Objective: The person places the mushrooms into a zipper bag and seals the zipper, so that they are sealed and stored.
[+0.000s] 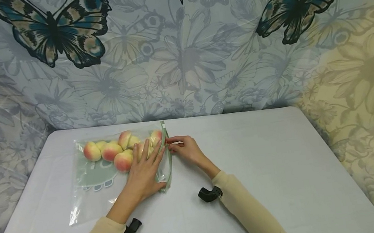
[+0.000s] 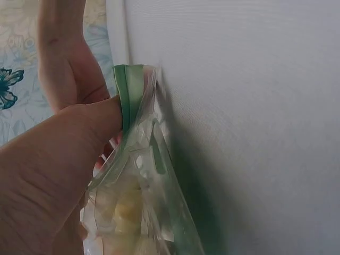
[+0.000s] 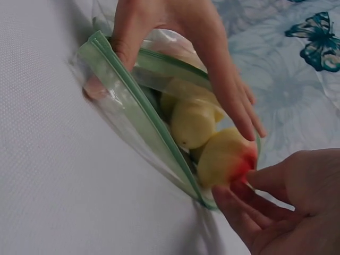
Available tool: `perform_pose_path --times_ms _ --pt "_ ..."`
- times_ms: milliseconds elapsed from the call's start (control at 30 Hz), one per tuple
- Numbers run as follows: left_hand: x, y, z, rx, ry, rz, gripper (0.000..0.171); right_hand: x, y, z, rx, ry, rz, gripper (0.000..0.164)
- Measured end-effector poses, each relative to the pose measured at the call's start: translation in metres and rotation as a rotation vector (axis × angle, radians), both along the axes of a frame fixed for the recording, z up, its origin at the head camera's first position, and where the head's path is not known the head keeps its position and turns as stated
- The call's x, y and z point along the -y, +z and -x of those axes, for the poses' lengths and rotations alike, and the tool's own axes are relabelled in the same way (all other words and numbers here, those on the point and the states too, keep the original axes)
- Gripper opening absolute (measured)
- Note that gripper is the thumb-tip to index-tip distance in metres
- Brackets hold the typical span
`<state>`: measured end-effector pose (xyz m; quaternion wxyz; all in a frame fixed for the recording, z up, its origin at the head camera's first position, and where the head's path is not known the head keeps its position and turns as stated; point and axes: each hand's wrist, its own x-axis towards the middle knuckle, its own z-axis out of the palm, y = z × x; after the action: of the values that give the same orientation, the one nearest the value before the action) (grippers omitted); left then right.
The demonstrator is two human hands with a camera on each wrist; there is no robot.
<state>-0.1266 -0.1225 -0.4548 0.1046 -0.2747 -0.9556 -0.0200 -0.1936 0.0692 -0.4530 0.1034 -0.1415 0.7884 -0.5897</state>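
Observation:
A clear zip bag (image 1: pixel 89 208) with a green-edged mouth lies on its side, its mouth towards the right. Several red-and-yellow peaches (image 1: pixel 110 151) are inside. My left hand (image 1: pixel 144 177) spreads its fingers over the bag near the mouth. Its thumb (image 3: pixel 121 53) reaches inside the near rim, and the green zip strip (image 3: pixel 143 101) gapes apart there. At the far end of the opening, my right hand (image 1: pixel 188 150) holds its thumb and fingertips around the red end of a peach (image 3: pixel 223 156) in the mouth. More yellow fruit (image 3: pixel 192 123) shows deeper in the bag.
A white table (image 1: pixel 268 168) carries the bag on its left half. A pale green printed shape (image 1: pixel 95 175) shows through the plastic. Behind stands a wall (image 1: pixel 185 73) with flower and butterfly patterns. Each wrist wears a black camera (image 1: pixel 210 194).

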Motion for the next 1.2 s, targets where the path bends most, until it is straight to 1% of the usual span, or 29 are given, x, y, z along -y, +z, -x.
perform_pose_path --times_ms 100,200,233,267,400,500,667,867,933,1067,1133,1200 --pt "-0.001 0.001 0.001 -0.016 0.0 0.02 0.115 -0.004 0.002 0.0 -0.004 -0.016 -0.019 0.028" --pt "-0.002 0.001 0.002 -0.028 -0.013 0.018 0.107 -0.008 0.004 0.001 -0.01 -0.038 -0.04 0.027" --pt "-0.003 0.002 0.002 -0.029 -0.017 0.014 0.103 -0.009 0.0 0.003 -0.017 -0.053 -0.044 0.027" --pt "-0.003 0.002 0.003 -0.032 -0.021 0.01 0.099 -0.011 0.0 0.003 -0.017 -0.055 -0.043 0.027" --pt "-0.005 0.002 0.004 -0.04 -0.027 -0.029 0.082 -0.018 0.001 0.004 -0.017 -0.062 -0.031 0.027" --pt "-0.007 0.003 0.005 -0.036 -0.02 -0.068 0.074 -0.023 0.002 0.004 -0.025 -0.06 -0.033 0.028" --pt "-0.009 0.004 0.004 -0.032 -0.009 -0.106 0.072 -0.03 0.004 0.004 -0.044 -0.067 -0.061 0.028" --pt "-0.006 0.002 0.004 -0.043 0.001 -0.099 0.073 -0.038 0.005 0.005 -0.069 -0.092 -0.107 0.027" --pt "-0.005 0.002 0.004 -0.036 0.006 -0.108 0.073 -0.04 0.005 0.005 -0.077 -0.096 -0.123 0.028" --pt "-0.003 0.004 0.007 0.005 0.024 -0.149 0.072 -0.042 0.006 0.006 -0.083 -0.096 -0.153 0.029" --pt "-0.003 0.01 0.011 0.048 0.042 -0.18 0.071 -0.041 0.007 0.007 -0.08 -0.098 -0.166 0.03" --pt "-0.003 0.018 0.018 0.089 0.062 -0.197 0.07 -0.04 0.008 0.01 -0.086 -0.097 -0.177 0.031"
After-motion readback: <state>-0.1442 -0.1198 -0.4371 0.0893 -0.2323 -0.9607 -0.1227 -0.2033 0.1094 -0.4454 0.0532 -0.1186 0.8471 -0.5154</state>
